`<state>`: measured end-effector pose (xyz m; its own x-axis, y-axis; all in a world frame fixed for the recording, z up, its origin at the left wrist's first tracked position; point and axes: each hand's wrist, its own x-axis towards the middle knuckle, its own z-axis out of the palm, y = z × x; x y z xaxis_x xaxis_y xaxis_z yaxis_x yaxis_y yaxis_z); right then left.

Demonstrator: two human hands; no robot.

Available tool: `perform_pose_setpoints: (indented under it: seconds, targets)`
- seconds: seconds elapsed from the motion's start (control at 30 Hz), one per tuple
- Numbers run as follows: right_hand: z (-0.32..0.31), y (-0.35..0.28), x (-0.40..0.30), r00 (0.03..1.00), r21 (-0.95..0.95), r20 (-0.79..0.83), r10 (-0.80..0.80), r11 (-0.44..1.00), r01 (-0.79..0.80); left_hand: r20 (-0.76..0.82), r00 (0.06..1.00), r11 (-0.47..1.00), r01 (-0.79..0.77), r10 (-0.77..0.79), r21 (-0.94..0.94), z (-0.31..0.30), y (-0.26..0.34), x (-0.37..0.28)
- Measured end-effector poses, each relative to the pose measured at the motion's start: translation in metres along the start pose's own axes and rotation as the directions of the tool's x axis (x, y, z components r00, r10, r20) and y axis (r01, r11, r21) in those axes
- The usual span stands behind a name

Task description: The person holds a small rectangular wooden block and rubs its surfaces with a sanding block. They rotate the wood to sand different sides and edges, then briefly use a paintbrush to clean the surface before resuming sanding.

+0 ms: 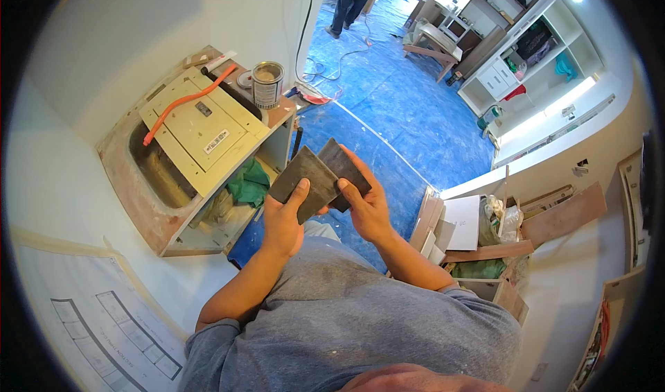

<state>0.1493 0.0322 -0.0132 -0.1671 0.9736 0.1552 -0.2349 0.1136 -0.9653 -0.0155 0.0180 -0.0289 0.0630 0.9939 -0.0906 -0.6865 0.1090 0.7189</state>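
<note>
My left hand (284, 223) grips a dark, flat rectangular piece (306, 184) by its lower corner, thumb on top. A second dark flat piece (344, 168) is in my right hand (368, 205), partly hidden behind the first. The two pieces overlap in front of my chest; their material is not clear. To the left stands a cabinet with a basin cutout, its rim (117, 176) worn and dusty. Across the cutout lies a cream panel (192, 127) with an orange tube (189, 98) on it. An open metal can (267, 88) stands at the cabinet's far corner.
Blue sheeting (384, 101) covers the floor ahead, with a cable (340, 64) on it. A person (352, 2) stands at the far side. Wood offcuts (428, 218) and bags are piled at the right. Drawings (98, 319) are taped to the wall at lower left.
</note>
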Motion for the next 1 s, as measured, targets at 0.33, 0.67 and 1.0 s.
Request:
perform_pose_setpoints:
  seconds: [0.33,0.67,1.0]
  targets:
    - [-0.031,-0.02,0.008,0.917,-0.257,0.16,0.365,0.912,-0.319,-0.126,0.987,0.994,-0.095,0.102,0.061,0.003,0.003,0.001]
    - [-0.011,-0.032,0.001,0.904,-0.779,0.413,-0.116,0.469,0.416,-0.119,0.876,0.775,-0.341,0.467,0.532,-0.019,-0.007,0.012]
    - [-0.016,-0.032,0.028,0.951,-0.744,0.121,-0.285,0.608,0.277,-0.166,0.969,0.889,-0.09,0.181,0.449,0.008,0.003,-0.001]
